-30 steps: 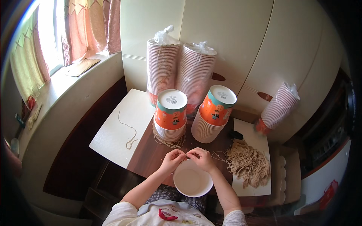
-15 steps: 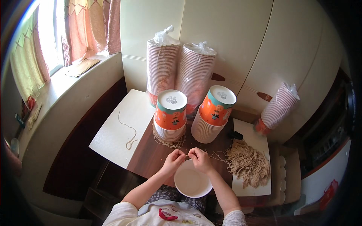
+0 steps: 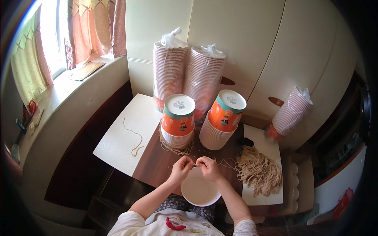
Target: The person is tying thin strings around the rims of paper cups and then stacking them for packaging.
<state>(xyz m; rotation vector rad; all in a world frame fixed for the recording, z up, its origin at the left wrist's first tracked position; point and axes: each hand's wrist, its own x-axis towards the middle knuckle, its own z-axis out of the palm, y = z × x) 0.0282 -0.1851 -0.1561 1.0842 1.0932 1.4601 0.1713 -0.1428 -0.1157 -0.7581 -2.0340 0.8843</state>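
A paper bucket, white inside, stands mouth up close to my body at the table's near edge. At its far rim my left hand and my right hand almost meet, both with fingers pinched. A short bit of tan twine shows between the fingertips; the rest of it is hidden by the hands. Loose strands lie just right of my right hand, by a heap of tan twine. Beyond my hands stand two stacks of upturned orange paper buckets, the left one with twine strands round its base.
Tall bagged bucket stacks rise behind, against pale cabinets. Another bagged stack leans at the right. On the white board at left lies a loose strand. A cardboard box holding white round items is at the right edge.
The bucket has shifted slightly left. Both hands stay pinched at its far rim, with only a small movement of the fingers.
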